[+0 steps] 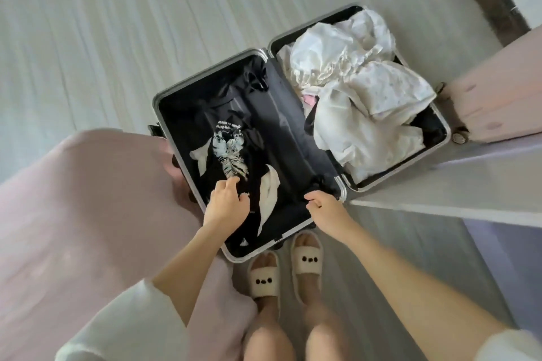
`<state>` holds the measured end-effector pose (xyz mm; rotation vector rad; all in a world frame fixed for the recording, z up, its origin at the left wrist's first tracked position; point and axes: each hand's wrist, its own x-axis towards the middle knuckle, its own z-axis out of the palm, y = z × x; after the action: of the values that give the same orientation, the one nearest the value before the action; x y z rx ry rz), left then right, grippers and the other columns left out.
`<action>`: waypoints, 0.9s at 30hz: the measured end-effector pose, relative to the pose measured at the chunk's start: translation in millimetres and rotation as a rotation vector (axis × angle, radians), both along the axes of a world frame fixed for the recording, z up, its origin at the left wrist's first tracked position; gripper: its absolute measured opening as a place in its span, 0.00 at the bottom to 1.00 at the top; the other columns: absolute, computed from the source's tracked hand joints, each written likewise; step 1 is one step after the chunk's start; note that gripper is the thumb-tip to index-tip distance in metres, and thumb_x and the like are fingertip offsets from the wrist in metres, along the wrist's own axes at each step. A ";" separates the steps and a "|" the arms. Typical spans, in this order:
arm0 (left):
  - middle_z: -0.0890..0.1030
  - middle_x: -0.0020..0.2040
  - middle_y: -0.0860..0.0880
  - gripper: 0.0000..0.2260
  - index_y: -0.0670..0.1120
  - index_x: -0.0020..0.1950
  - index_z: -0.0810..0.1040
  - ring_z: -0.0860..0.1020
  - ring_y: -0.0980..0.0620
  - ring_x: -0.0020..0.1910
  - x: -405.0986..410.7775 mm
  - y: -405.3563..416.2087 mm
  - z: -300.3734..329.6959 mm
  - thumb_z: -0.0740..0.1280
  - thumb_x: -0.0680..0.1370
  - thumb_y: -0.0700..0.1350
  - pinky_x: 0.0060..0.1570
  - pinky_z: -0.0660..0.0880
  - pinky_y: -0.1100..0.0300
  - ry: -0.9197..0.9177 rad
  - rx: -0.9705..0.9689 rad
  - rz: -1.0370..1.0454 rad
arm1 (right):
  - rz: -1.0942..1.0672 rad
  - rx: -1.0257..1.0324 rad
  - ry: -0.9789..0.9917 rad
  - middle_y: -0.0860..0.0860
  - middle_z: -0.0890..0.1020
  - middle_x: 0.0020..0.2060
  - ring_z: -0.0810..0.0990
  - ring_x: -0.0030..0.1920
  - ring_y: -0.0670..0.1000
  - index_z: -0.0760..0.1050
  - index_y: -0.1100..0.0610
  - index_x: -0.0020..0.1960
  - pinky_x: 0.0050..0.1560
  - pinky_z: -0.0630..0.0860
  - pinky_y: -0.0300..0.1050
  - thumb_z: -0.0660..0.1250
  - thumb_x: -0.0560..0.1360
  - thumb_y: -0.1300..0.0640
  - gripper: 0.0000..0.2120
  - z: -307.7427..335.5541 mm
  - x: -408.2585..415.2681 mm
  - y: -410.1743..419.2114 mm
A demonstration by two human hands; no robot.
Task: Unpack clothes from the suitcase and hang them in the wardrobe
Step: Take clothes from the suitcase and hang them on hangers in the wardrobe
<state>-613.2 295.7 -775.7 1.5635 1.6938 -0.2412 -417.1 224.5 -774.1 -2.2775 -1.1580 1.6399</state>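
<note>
Now, my left grip (227,202) pinches black printed garment (231,152) in suitcase (187,79); right grip (322,204) clutches dark lining edge. Best gather garment's top, lift straight, avoid snagging white clothes (360,102) beyond right grip.

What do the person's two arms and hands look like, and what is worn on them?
Both forearms are bare. Each arm has a loose white sleeve pushed up near the elbow: left sleeve, right sleeve. The left hand and right hand show no gloves; rings or a watch are not visible.
</note>
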 end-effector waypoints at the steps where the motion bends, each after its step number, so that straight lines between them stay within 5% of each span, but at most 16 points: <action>1: 0.64 0.70 0.44 0.21 0.46 0.73 0.61 0.71 0.43 0.62 -2.6 5.3 -36.8 0.57 0.79 0.45 0.61 0.70 0.47 0.015 -0.019 0.015 | 0.002 -0.016 0.007 0.54 0.75 0.62 0.73 0.62 0.53 0.67 0.55 0.69 0.58 0.69 0.44 0.52 0.81 0.58 0.18 -36.4 -0.9 9.4; 4: 0.57 0.74 0.44 0.23 0.46 0.74 0.59 0.57 0.43 0.72 -6.7 17.7 -113.1 0.58 0.79 0.44 0.66 0.65 0.47 0.086 -0.009 0.033 | -0.013 -0.030 0.013 0.53 0.75 0.63 0.76 0.54 0.50 0.66 0.53 0.70 0.54 0.69 0.43 0.52 0.81 0.57 0.18 -108.3 -2.1 28.7; 8: 0.43 0.77 0.43 0.31 0.49 0.77 0.49 0.41 0.41 0.75 -18.0 42.4 -217.7 0.61 0.78 0.48 0.70 0.55 0.41 0.300 0.082 -0.022 | 0.004 -0.016 0.073 0.52 0.75 0.63 0.72 0.64 0.51 0.66 0.53 0.70 0.57 0.66 0.39 0.54 0.81 0.56 0.18 -202.2 -8.2 55.9; 11: 0.41 0.77 0.41 0.40 0.51 0.77 0.40 0.44 0.38 0.75 -34.5 57.3 -275.9 0.65 0.76 0.51 0.69 0.57 0.41 0.358 0.025 0.000 | -0.005 -0.016 0.110 0.51 0.75 0.64 0.70 0.66 0.49 0.66 0.53 0.70 0.58 0.64 0.38 0.56 0.80 0.54 0.18 -258.4 -17.7 71.5; 13: 0.50 0.75 0.38 0.40 0.48 0.77 0.43 0.55 0.37 0.72 -41.3 62.4 -290.9 0.67 0.76 0.50 0.64 0.64 0.42 0.361 0.031 0.004 | -0.005 -0.026 0.120 0.50 0.74 0.64 0.70 0.66 0.49 0.66 0.54 0.70 0.58 0.65 0.37 0.57 0.80 0.54 0.19 -276.5 -23.6 75.3; 15: 0.65 0.68 0.38 0.28 0.44 0.75 0.58 0.66 0.38 0.64 -43.3 64.7 -292.6 0.65 0.78 0.45 0.58 0.70 0.44 0.346 0.136 -0.004 | -0.015 -0.046 0.129 0.50 0.74 0.63 0.71 0.65 0.49 0.66 0.54 0.70 0.57 0.65 0.37 0.56 0.80 0.55 0.19 -282.1 -29.4 75.8; 18: 0.73 0.59 0.42 0.12 0.42 0.61 0.76 0.71 0.40 0.57 -37.8 61.0 -270.9 0.62 0.79 0.43 0.51 0.71 0.46 0.270 0.302 -0.039 | -0.038 -0.065 0.145 0.51 0.75 0.60 0.73 0.62 0.50 0.67 0.55 0.69 0.56 0.66 0.37 0.56 0.80 0.57 0.18 -265.2 -37.6 71.1; 21: 0.76 0.55 0.46 0.08 0.44 0.56 0.77 0.72 0.44 0.54 -23.0 53.5 -226.3 0.60 0.80 0.41 0.50 0.70 0.52 0.101 0.312 -0.019 | -0.060 -0.073 0.168 0.51 0.76 0.59 0.73 0.62 0.51 0.68 0.54 0.68 0.57 0.67 0.38 0.55 0.80 0.58 0.17 -225.9 -42.8 70.3; 25: 0.74 0.41 0.51 0.09 0.45 0.56 0.74 0.73 0.51 0.37 -0.9 52.9 -133.9 0.57 0.82 0.44 0.35 0.65 0.61 -0.240 0.145 0.358 | -0.020 -0.076 0.196 0.52 0.72 0.66 0.70 0.67 0.53 0.64 0.53 0.71 0.65 0.68 0.45 0.59 0.79 0.58 0.20 -155.8 -47.3 70.2; 27: 0.75 0.39 0.55 0.08 0.45 0.54 0.76 0.73 0.56 0.37 6.5 59.5 -84.1 0.58 0.81 0.44 0.36 0.68 0.63 -0.404 0.099 0.511 | 0.018 -0.060 0.224 0.51 0.68 0.69 0.67 0.70 0.52 0.58 0.52 0.74 0.68 0.66 0.45 0.61 0.78 0.58 0.26 -112.8 -50.0 70.5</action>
<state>-606.7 355.2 -859.8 1.0985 1.7219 0.3990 -467.1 294.9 -886.9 -2.0539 -1.0943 1.9026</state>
